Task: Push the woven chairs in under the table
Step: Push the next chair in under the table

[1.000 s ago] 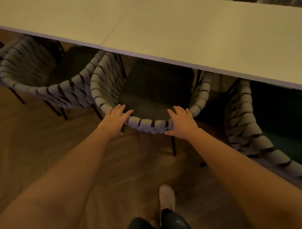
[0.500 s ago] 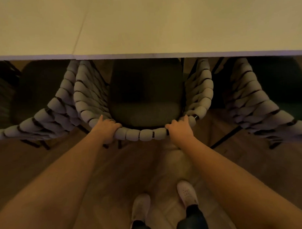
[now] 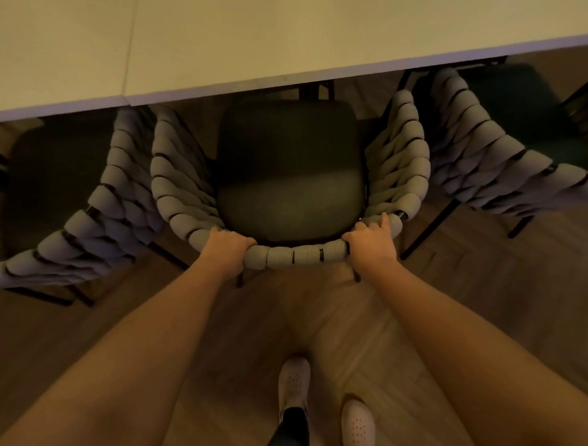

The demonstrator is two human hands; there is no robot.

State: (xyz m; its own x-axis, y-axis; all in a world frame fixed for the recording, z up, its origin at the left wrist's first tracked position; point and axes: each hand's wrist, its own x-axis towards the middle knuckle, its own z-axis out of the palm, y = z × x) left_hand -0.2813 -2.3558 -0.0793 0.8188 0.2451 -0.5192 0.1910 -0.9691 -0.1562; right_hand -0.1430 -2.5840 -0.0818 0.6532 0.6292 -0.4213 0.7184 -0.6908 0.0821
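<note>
Dim room, wood floor (image 3: 322, 322), pale desk (image 3: 312, 32) across the top of view. Fingers (image 3: 384, 221) of both hands are curled over the back rail of the middle woven chair (image 3: 293, 256), gripping it. Left hand (image 3: 225, 247) at the rail's left bend, right hand (image 3: 370, 243) at the right bend. Both arms stretched forward. Dark seat (image 3: 291, 176) shows nearly whole, far edge at the desk's edge. Left woven chair (image 3: 96, 226) and right woven chair (image 3: 484, 162) just beside, partly under the desk. White shoes (image 3: 293, 383) below.

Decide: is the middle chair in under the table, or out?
Mostly out: its dark seat lies almost wholly clear of the table edge.
</note>
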